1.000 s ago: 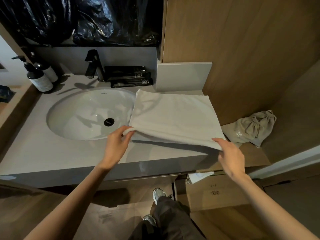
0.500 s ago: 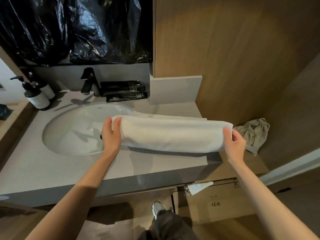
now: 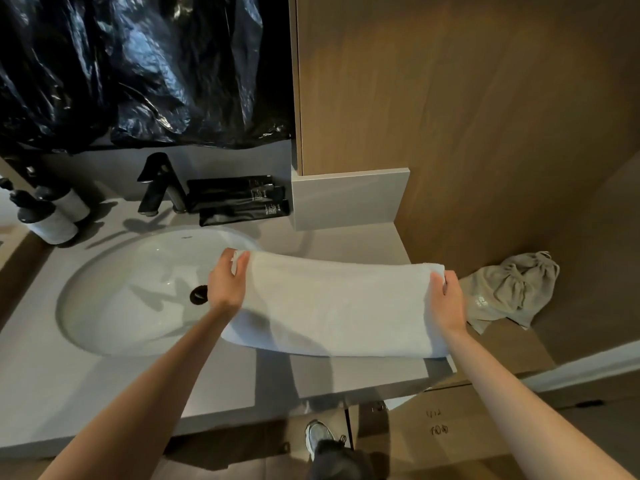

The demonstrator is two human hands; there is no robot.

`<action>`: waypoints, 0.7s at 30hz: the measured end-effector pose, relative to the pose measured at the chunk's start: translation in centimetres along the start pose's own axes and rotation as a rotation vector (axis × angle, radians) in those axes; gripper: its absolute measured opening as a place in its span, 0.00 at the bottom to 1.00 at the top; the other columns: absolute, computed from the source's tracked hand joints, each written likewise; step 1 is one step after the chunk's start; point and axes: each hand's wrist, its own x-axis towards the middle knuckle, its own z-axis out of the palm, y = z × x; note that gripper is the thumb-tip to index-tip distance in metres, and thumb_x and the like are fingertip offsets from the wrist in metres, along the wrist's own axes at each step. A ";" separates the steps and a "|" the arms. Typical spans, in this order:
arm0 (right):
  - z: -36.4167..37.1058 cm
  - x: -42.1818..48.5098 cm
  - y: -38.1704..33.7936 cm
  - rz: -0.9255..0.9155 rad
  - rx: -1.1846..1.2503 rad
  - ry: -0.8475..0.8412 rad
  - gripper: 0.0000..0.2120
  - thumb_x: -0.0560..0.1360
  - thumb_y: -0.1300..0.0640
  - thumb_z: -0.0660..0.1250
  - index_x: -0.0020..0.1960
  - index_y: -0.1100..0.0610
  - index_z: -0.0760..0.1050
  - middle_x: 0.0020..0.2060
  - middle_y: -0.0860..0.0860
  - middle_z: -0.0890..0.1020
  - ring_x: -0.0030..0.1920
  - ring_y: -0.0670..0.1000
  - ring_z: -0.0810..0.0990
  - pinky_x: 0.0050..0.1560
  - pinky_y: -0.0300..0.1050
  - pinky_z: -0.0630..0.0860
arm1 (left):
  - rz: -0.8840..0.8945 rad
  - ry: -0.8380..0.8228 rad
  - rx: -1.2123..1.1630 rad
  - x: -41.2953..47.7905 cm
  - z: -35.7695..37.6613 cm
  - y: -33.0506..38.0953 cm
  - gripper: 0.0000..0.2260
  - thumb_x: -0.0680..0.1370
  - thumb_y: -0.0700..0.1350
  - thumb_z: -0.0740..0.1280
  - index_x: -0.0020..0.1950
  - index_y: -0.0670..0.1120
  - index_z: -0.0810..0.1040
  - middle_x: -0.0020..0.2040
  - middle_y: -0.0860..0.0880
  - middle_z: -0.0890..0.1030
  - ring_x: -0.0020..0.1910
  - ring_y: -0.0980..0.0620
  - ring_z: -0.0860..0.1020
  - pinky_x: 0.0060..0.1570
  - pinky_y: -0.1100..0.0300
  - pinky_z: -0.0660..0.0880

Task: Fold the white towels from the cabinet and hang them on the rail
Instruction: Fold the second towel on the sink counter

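- Head cam, looking down: we've got one grey counter (image 3: 41,386) under both sets of fingers, with one sink (image 3: 114,306) sunk into it, mostly left of the left fingers.
- One white towel (image 3: 332,306), folded into a long band, stretches between our two hands. Its left end reaches over the sink rim, and we can't tell if it's fully down on the counter.
- Two hands on it: left hand (image 3: 227,284) has fingers curled round the left end, right hand (image 3: 448,303) clamps the right end the same way.
- We'd say we're mid-fold. The next move is probably one more fold or a lift toward the rail, keeping both ends level so the layers don't slip. We can't make out the rail.
- Small stuff: one beige drawstring bag (image 3: 512,292) just right of the right fingers, two pump bottles (image 3: 48,220) far left of the left fingers, and what looks like three black tubes (image 3: 239,202) beyond them.
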 end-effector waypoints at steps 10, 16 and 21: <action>0.6 4.4 1.6 -0.058 -0.410 0.025 0.14 0.83 0.51 0.49 0.44 0.57 0.63 0.32 0.53 0.70 0.33 0.55 0.70 0.36 0.52 0.68 | -0.129 -0.097 0.205 4.2 3.7 -0.7 0.13 0.77 0.57 0.50 0.44 0.49 0.62 0.40 0.43 0.74 0.40 0.41 0.73 0.40 0.50 0.68; 1.4 5.6 2.2 -0.091 -0.503 0.041 0.14 0.83 0.48 0.49 0.44 0.55 0.63 0.32 0.55 0.73 0.34 0.60 0.74 0.33 0.48 0.66 | -0.229 -0.083 0.244 6.1 4.6 -0.9 0.09 0.80 0.57 0.52 0.46 0.54 0.66 0.47 0.43 0.76 0.46 0.40 0.75 0.43 0.52 0.68; 2.2 6.0 2.3 0.017 -0.492 0.056 0.13 0.82 0.50 0.51 0.45 0.57 0.66 0.35 0.58 0.75 0.37 0.61 0.74 0.35 0.50 0.66 | -0.226 -0.101 0.201 6.4 4.7 -1.2 0.12 0.80 0.58 0.55 0.52 0.51 0.70 0.45 0.45 0.76 0.44 0.44 0.74 0.43 0.55 0.68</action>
